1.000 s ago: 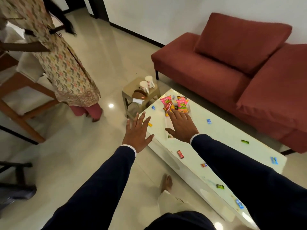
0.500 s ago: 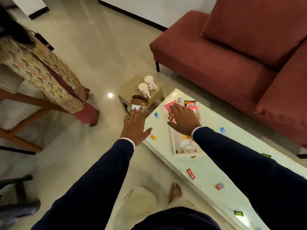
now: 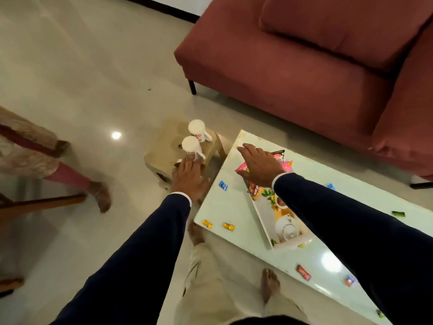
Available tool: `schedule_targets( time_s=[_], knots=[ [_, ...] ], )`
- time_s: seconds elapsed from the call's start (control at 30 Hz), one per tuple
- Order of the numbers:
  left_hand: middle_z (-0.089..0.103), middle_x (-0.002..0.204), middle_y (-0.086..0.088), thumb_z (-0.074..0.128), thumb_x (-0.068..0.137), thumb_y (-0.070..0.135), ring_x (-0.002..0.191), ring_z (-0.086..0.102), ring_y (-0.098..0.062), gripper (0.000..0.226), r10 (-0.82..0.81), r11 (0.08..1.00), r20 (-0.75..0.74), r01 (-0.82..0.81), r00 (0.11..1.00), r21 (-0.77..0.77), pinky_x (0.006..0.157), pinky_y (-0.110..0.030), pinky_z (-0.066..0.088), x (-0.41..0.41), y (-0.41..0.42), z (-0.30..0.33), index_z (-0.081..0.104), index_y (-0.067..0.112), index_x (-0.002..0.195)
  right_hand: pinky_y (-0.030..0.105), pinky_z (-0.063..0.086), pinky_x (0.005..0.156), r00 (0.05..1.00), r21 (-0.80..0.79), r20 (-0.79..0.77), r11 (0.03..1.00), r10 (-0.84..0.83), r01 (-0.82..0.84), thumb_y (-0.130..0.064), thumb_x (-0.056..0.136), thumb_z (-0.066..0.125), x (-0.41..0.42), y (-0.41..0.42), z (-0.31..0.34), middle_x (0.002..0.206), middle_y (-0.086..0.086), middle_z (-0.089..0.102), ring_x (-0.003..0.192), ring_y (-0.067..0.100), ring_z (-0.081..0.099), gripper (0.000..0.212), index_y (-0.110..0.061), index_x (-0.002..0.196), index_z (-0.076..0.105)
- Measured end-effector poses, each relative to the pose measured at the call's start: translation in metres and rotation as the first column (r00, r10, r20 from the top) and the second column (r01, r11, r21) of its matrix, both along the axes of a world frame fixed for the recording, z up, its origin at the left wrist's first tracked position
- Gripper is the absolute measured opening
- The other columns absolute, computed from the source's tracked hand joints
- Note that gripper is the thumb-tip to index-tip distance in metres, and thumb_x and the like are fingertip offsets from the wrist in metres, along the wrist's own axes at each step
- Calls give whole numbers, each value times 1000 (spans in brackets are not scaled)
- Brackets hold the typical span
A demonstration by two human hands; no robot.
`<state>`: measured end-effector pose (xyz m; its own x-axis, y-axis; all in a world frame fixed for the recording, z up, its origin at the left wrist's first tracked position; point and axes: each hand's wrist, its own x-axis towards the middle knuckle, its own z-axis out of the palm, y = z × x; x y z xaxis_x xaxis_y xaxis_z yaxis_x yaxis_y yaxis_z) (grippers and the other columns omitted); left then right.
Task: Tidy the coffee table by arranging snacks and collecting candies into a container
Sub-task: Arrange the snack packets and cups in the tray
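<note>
A white coffee table runs from centre to lower right. On it stands a white tray with a printed teapot picture, and snack packets lie at its far end. My right hand hovers flat over those packets, fingers spread, holding nothing. Wrapped candies are scattered on the table: a blue one, two yellow ones, a red one, a green one. My left hand is open beyond the table's left end, above a low stool.
A beige stool with two white mugs stands left of the table. A red sofa lies behind. Another person's bare feet and patterned garment are at the left, near wooden furniture legs. My own feet are under me.
The view has tilted down and closer to the table. Both hands have stayed open, the right one sliding further over the snack packets, the left one over the stool.
</note>
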<state>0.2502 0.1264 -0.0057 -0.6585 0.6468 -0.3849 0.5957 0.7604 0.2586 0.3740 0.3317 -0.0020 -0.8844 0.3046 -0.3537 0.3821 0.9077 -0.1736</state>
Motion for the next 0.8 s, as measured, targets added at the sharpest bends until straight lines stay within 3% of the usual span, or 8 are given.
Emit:
schedule_targets(
  time_s=[0.1,0.23,0.37,0.53,0.7,0.8],
  knots=[
    [24,166,-14,62,96,36,152,23,-34,75,73,995,133,-81,988,57,121,-51,26,-75,19,-36,26,13,157,51,44,109,996,-31,60,997,-65,67,-50,95,58,-59,1,-26,162,11,29,139,37,44,75,-16,154,28],
    [32,159,-17,69,90,41,145,34,-37,80,60,998,145,-65,988,27,114,-50,35,-155,42,-88,29,10,152,52,48,103,982,-107,69,977,-177,184,-39,92,63,-138,0,-62,158,11,33,133,38,48,71,-15,151,32],
    [39,151,-16,73,85,46,130,48,-41,87,55,998,227,-64,972,30,103,-51,44,-195,71,-139,29,7,149,51,48,103,990,-62,64,990,-123,127,-21,88,69,-209,2,-98,158,12,32,133,37,47,74,-16,151,32],
    [37,153,-15,68,85,59,125,53,-42,108,-60,994,119,70,991,-78,102,-49,48,-203,85,-187,8,6,158,51,49,100,996,45,80,999,-28,24,-12,79,77,-281,17,-138,159,13,30,132,39,46,89,-21,153,28],
    [43,144,-14,74,82,54,113,59,-38,112,-93,995,3,93,996,40,86,-45,58,-200,72,-214,7,11,160,50,53,94,989,51,113,994,95,-101,-22,83,77,-314,25,-179,164,12,19,133,40,43,91,-33,156,23],
    [46,142,-14,72,81,61,112,61,-36,107,-83,991,-30,86,996,107,83,-44,59,-201,65,-224,14,15,159,45,57,89,984,-23,119,991,135,-134,-31,85,77,-323,26,-201,159,11,26,125,39,48,84,-37,152,28]
  ],
)
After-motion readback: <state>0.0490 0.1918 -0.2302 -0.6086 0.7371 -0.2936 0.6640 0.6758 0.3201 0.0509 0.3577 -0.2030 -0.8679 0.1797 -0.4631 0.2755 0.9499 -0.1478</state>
